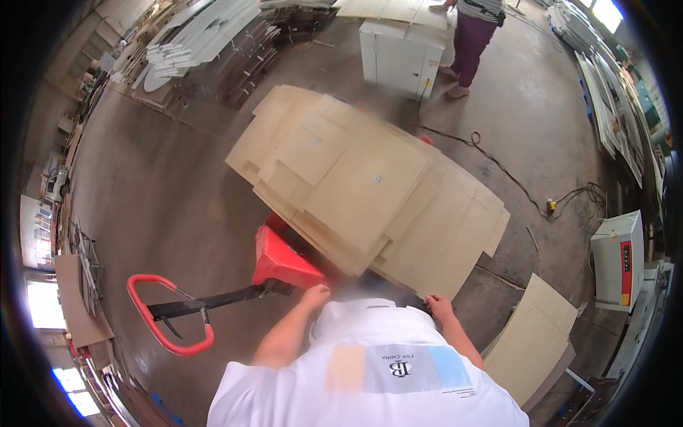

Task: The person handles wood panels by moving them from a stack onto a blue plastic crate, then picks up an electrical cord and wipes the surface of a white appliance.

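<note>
You stand on a concrete floor [171,178] in a cluttered workshop, a stack of tan boards [370,192] spread unevenly straight ahead of you. Your left hand [315,297] is just beside the red body of a pallet truck [284,260], at the stack's near-left edge; your right hand [439,307] is by the near edge of the boards. The fingers on both hands curl inward, though whether they grasp anything cannot be told from here. Jutting out to your left is the truck's red-looped handle [210,338]. Beyond the stack, a co-worker [475,43] in dark purple trousers stands beside a white cabinet [398,60] topped with pale boards. A dark cable [498,162] snakes across the floor on the right to a yellow connector [551,206], well short of a pale grey box [617,260]. Loose tan sheets [533,338] lie near your right arm; piled panels [203,46] crowd the far left.
</note>
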{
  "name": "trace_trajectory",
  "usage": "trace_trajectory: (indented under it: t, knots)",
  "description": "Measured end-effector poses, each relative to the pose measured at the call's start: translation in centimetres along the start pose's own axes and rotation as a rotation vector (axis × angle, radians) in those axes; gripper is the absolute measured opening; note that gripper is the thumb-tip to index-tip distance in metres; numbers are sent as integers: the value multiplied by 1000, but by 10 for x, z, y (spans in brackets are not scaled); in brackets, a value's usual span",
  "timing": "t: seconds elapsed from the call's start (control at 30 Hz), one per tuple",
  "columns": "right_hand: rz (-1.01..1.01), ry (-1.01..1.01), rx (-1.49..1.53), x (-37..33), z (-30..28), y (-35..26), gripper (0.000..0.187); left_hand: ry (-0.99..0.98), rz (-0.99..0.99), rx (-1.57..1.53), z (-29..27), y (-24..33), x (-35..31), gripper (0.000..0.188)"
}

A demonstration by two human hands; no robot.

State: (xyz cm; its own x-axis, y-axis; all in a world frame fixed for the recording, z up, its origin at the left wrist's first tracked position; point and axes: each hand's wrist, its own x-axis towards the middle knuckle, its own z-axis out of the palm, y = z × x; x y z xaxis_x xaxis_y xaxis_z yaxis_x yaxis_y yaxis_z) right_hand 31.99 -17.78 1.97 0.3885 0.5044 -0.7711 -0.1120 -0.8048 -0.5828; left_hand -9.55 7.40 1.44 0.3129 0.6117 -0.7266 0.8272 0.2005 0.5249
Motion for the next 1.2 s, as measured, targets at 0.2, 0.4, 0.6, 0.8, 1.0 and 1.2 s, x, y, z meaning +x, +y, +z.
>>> trace_trajectory:
  t: [0.2, 0.4, 0.6, 0.8, 1.0, 1.2]
  knots:
    - [112, -117, -459, -24, 48, -26, 62, -126, -54, -19, -1, -36, 16, 34]
    - [292, -285, -676, -18, 100, -41, 83, -163, 18, 5, -3, -13, 47, 32]
    - [433, -399, -853, -3, 137, -27, 94, -185, -82, -188, 24, -65, 163, 23]
    - [550, -336, -899, 51, 172, 14, 94, -17, -326, -667, 40, -70, 324, 14]
    - [403, -106, -1040, 84, 187, 20, 71, 409, -416, -615, 77, -62, 444, 56]
    - [339, 9, -990, 91, 181, 34, 57, 637, -566, -796, 115, 33, 451, 60]
